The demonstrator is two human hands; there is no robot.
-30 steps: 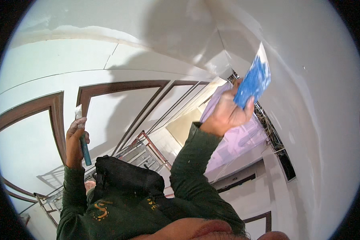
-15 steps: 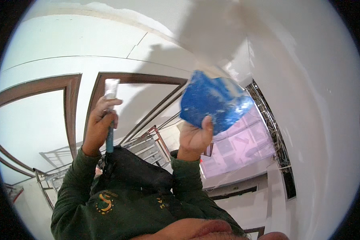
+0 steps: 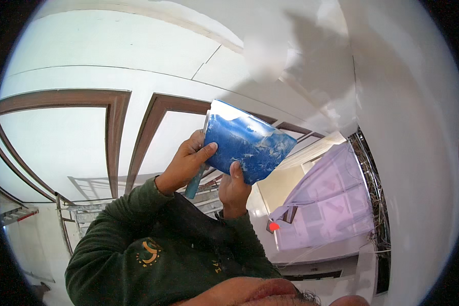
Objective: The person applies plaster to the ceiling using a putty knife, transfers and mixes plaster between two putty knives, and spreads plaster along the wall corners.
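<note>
My right hand (image 3: 234, 195) grips the lower edge of a blue plastic putty spreader (image 3: 250, 148), its thumb flat on the near face. White putty (image 3: 224, 109) coats the spreader's upper left corner, with smears across the rest. At the spreader's left edge, my left hand (image 3: 182, 162) is closed around a putty knife (image 3: 194, 184) with a teal handle. The left thumb lies against the spreader's face. Most of the knife's blade is hidden behind the spreader; only a thin strip shows along its left edge.
White wall panels with brown frames (image 3: 118, 148) stand to the left. Metal scaffolding (image 3: 66, 224) is below them. At right hangs a purplish sheet (image 3: 326, 204), beside an open gap with wires (image 3: 375, 188). A smooth white surface (image 3: 413, 153) curves along the far right.
My left hand has moved right with the putty knife, bringing it against the spreader's left edge. The spreader has come slightly lower and to the left, and the view has shifted.
</note>
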